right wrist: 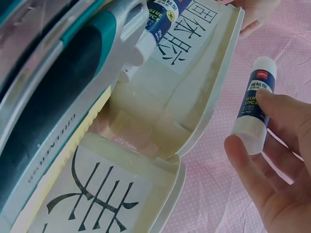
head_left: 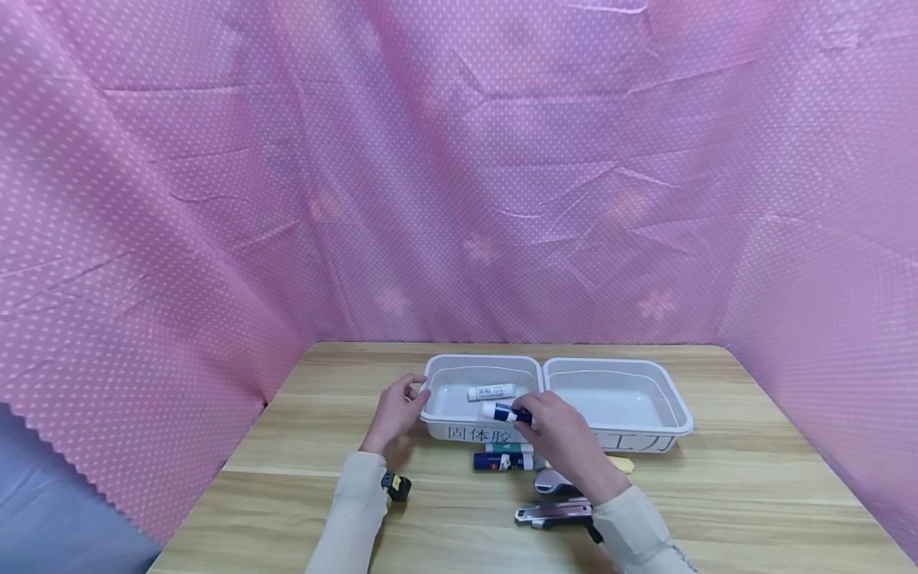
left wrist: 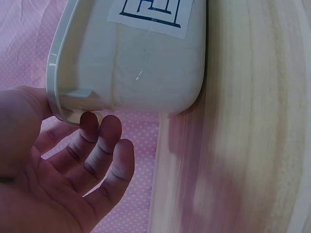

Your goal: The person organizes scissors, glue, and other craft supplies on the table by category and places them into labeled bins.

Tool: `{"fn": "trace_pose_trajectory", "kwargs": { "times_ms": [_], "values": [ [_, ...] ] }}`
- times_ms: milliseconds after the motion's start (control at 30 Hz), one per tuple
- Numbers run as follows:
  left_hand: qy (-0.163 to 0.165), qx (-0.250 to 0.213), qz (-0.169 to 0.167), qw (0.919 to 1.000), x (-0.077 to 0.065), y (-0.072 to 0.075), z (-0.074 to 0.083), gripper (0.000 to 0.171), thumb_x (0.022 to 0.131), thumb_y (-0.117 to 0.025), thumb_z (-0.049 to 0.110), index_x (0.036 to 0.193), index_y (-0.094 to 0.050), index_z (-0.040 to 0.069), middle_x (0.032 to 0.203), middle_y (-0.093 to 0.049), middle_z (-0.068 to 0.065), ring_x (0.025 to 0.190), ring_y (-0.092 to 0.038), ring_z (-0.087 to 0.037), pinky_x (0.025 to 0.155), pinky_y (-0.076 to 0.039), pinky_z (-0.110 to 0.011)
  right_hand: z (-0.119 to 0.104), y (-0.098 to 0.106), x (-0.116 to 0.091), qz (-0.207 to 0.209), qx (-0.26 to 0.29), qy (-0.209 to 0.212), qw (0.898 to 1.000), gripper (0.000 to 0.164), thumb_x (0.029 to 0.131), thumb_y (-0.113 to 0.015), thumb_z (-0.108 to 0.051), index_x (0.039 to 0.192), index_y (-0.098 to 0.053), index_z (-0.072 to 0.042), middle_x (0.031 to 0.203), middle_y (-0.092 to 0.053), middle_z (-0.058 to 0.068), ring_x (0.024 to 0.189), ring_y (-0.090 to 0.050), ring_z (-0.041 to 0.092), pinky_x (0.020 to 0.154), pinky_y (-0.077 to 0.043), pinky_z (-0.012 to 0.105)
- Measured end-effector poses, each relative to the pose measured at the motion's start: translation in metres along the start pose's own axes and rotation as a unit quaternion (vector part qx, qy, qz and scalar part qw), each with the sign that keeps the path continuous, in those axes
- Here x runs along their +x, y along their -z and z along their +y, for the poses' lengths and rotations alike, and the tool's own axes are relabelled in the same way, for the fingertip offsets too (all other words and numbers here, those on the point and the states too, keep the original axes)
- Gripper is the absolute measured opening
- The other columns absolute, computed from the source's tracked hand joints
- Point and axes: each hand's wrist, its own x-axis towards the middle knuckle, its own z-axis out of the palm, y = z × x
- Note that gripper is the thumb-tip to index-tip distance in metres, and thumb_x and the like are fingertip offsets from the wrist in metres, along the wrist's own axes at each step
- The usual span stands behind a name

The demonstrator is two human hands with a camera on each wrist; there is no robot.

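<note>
My left hand [head_left: 396, 410] grips the left end of a white plastic bin [head_left: 484, 358], its thumb at the rim and its fingertips against the outer wall. In my right hand [head_left: 570, 442] a navy-and-white glue stick [right wrist: 255, 99] is pinched between thumb and fingers. Seen from the head, that stick is above the bin's front rim. A white glue stick [head_left: 491, 391] lies inside the bin. In front of it, on the table, are a navy glue stick [head_left: 496, 461] and a green-labelled one [head_left: 511, 448].
A second white bin [head_left: 617, 363] adjoins the first on the right; both carry printed front labels. Utility knives [head_left: 551, 511] lie on the wooden table [head_left: 746, 478] below my right forearm, with a yellow-handled item [head_left: 622, 464] nearby. Pink dotted cloth [head_left: 459, 199] hangs behind.
</note>
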Motion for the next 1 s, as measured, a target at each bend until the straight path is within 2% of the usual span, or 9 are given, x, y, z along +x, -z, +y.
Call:
{"fn": "trace_pose_trajectory", "kwargs": {
  "times_ms": [167, 500, 1000],
  "values": [
    [0.003, -0.004, -0.001, 1.0000, -0.001, 0.000, 0.000, 0.039, 0.100, -0.064, 0.016, 0.135, -0.061, 0.000, 0.086, -0.063, -0.010, 0.075, -0.060, -0.018, 0.059, -0.054, -0.027, 0.001, 0.001, 0.000, 0.018, 0.006, -0.016, 1.000, 0.025, 0.081, -0.087, -0.012, 0.102, -0.073, -0.011, 0.099, -0.074, 0.001, 0.089, -0.068, 0.016, 0.076, -0.060, 0.034],
    [0.013, -0.007, -0.002, 0.9999, 0.000, 0.001, 0.001, 0.039, 0.100, -0.065, 0.017, 0.136, -0.061, 0.003, 0.088, -0.063, -0.009, 0.076, -0.059, -0.018, 0.062, -0.055, -0.029, 0.005, 0.000, 0.000, 0.020, 0.007, -0.038, 0.999, 0.025, 0.081, -0.087, -0.012, 0.102, -0.073, -0.011, 0.096, -0.073, 0.002, 0.085, -0.066, 0.014, 0.073, -0.059, 0.031],
    [0.014, -0.012, -0.003, 0.9998, -0.025, 0.005, 0.001, 0.038, 0.100, -0.064, 0.016, 0.135, -0.061, 0.003, 0.088, -0.063, -0.010, 0.076, -0.060, -0.018, 0.062, -0.056, -0.030, -0.010, 0.005, -0.016, 0.004, 0.002, -0.052, 0.999, 0.023, 0.082, -0.087, -0.015, 0.100, -0.073, -0.012, 0.093, -0.073, 0.002, 0.081, -0.064, 0.012, 0.070, -0.058, 0.031]
  ]
}}
